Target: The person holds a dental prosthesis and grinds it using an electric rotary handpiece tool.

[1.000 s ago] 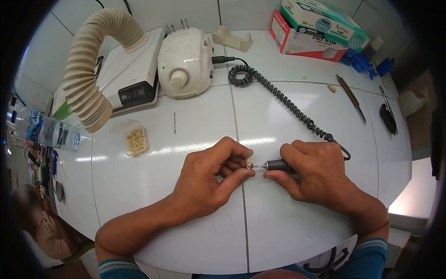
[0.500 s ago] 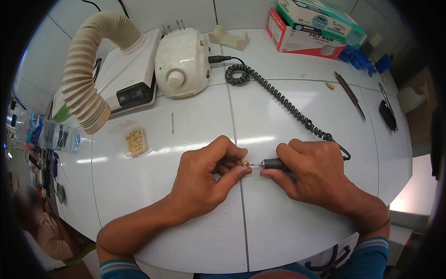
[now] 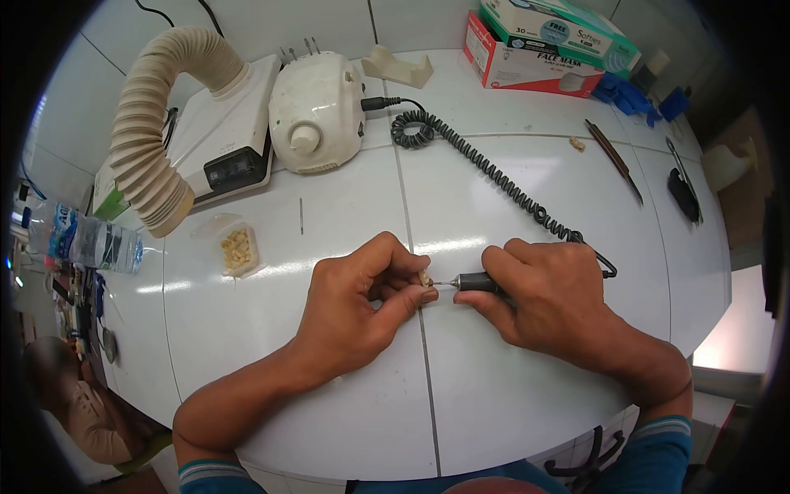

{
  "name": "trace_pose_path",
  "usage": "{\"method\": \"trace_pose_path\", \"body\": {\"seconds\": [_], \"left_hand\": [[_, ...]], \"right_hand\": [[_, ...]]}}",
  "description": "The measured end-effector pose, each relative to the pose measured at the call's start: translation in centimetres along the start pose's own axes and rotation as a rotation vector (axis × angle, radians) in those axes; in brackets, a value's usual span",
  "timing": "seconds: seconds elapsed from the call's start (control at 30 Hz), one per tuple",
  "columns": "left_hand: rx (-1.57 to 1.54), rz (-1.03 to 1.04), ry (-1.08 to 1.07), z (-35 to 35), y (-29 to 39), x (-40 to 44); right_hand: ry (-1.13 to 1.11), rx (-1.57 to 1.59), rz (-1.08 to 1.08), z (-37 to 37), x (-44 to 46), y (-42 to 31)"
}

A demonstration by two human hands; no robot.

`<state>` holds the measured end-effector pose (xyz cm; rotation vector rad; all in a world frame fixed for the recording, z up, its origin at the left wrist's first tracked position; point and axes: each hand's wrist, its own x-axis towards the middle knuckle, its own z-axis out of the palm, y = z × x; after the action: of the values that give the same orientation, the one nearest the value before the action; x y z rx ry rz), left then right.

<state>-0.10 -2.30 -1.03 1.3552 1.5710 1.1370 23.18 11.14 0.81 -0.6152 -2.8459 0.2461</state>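
My left hand (image 3: 350, 300) pinches a small cream tooth-like piece (image 3: 424, 278) between thumb and fingers, which partly hide it. My right hand (image 3: 547, 288) is wrapped round the dark handle of a rotary handpiece (image 3: 476, 282). The handpiece lies level, and its thin metal bit points left and meets the piece, or comes very close to it. A coiled black cord (image 3: 494, 173) runs from near my right hand to a white control box (image 3: 317, 115) with a round knob. Left of my hands sits an open clear container (image 3: 240, 251) of small yellowish tooth-like pieces.
A ribbed hose (image 3: 136, 123) arches over a white machine (image 3: 222, 115) at the back left. Mask boxes (image 3: 543, 70) are stacked at the back right. A brown pointed tool (image 3: 615, 160) and a thin metal rod (image 3: 301, 216) lie on the table. Another person (image 3: 95, 412) sits at lower left.
The whole view has shifted slightly, so the table and both hands appear a little further left and up. The grips on the piece and the handpiece are the same.
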Motion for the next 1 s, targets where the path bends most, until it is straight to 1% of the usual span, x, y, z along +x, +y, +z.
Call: {"method": "trace_pose_path", "body": {"seconds": [0.33, 0.43, 0.53, 0.63, 0.73, 0.83, 1.0], "left_hand": [[0.015, 0.007, 0.003, -0.01, 0.01, 0.04], [0.018, 0.011, 0.002, 0.0, 0.15, -0.02], [0.017, -0.021, -0.011, -0.19, 0.24, 0.11], [-0.012, -0.015, -0.013, -0.07, 0.05, 0.02], [-0.02, -0.004, -0.01, -0.07, 0.09, 0.04], [0.02, 0.001, -0.027, -0.12, 0.43, -0.07], [-0.031, 0.0, -0.01, -0.05, -0.24, 0.04]], "right_hand": [[-0.006, 0.0, 0.026, 0.07, -0.04, -0.08], [-0.029, -0.005, -0.007, -0.26, 0.02, 0.12], [0.004, -0.001, 0.03, 0.12, -0.06, -0.1], [-0.031, 0.015, 0.006, -0.09, -0.01, 0.12], [0.002, 0.005, -0.006, -0.02, -0.1, 0.02], [-0.028, 0.019, -0.022, -0.25, 0.05, 0.31], [-0.028, 0.013, 0.034, 0.0, -0.04, 0.02]]}}
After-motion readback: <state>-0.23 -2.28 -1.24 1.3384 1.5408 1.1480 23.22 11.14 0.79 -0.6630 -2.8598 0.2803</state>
